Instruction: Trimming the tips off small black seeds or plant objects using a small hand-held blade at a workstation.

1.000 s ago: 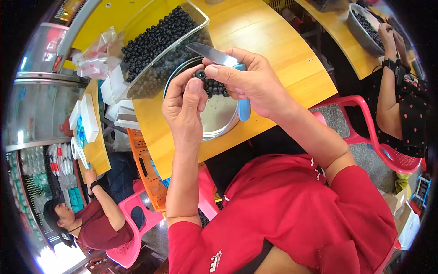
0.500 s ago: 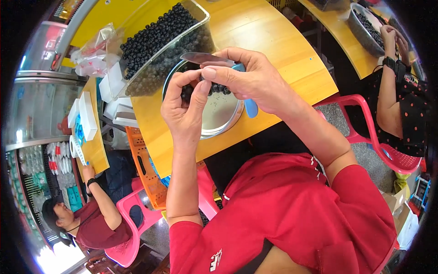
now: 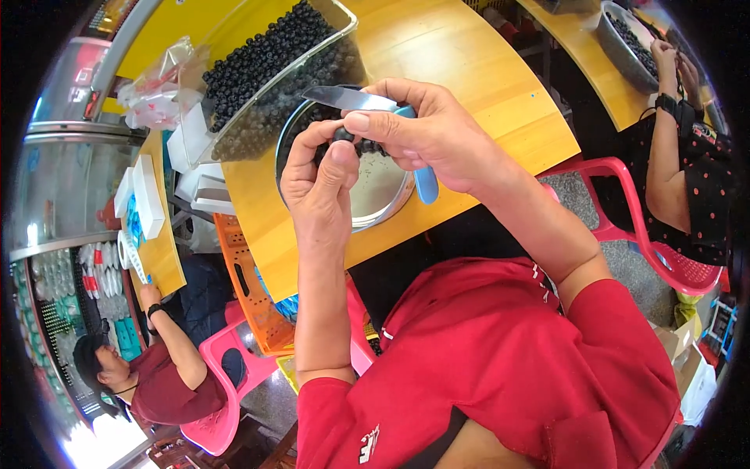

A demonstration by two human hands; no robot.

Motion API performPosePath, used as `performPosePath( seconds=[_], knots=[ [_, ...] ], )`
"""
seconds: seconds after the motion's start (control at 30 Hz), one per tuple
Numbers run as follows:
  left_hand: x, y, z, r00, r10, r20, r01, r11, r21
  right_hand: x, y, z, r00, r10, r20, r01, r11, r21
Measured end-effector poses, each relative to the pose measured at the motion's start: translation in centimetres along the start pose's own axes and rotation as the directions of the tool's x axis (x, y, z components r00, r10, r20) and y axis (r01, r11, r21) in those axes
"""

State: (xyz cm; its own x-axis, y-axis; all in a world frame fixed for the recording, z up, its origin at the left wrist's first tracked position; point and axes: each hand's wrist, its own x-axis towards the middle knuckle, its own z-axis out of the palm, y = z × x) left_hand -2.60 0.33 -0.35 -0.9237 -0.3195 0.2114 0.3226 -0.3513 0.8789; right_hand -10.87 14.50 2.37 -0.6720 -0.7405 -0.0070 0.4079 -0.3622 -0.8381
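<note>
My left hand (image 3: 319, 176) pinches a small round black bead-like piece (image 3: 342, 134) between thumb and fingertips. Beside it, my right hand (image 3: 426, 129) grips a small knife (image 3: 336, 97), its blade pointing left and its blue handle showing below the palm. The right thumb tip is close to the black piece; I cannot tell whether they touch. Both hands are over a round bowl (image 3: 373, 187) with a pale bottom, where more black pieces lie on the far side, partly hidden by my fingers. Behind, a clear plastic bin (image 3: 275, 87) holds a heap of similar round black pieces.
The bowl and bin stand on a yellow wooden table (image 3: 461, 62). An orange crate (image 3: 254, 289) is at its left side. At the left a person (image 3: 172, 375) sits on a pink chair; at the right another person (image 3: 668, 172) works at a grey basin (image 3: 625, 47).
My left hand has turned and opened slightly at the thumb, so the black piece now shows. The knife blade has tilted and catches more light. My right hand has barely moved.
</note>
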Motion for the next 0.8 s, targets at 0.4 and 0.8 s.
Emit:
performPosePath(
  seconds=[0.4,0.8],
  knots=[
    [0.2,0.2,0.0,0.999,-0.032,-0.042,0.028,0.995,-0.092,-0.5,0.5,0.3,0.961,-0.276,0.032,0.254,0.828,-0.5],
    [0.4,-0.2,0.9,0.991,-0.06,-0.118,0.047,0.993,-0.108,-1.0,0.1,0.3,0.967,-0.253,0.027,0.234,0.844,-0.482]
  ],
)
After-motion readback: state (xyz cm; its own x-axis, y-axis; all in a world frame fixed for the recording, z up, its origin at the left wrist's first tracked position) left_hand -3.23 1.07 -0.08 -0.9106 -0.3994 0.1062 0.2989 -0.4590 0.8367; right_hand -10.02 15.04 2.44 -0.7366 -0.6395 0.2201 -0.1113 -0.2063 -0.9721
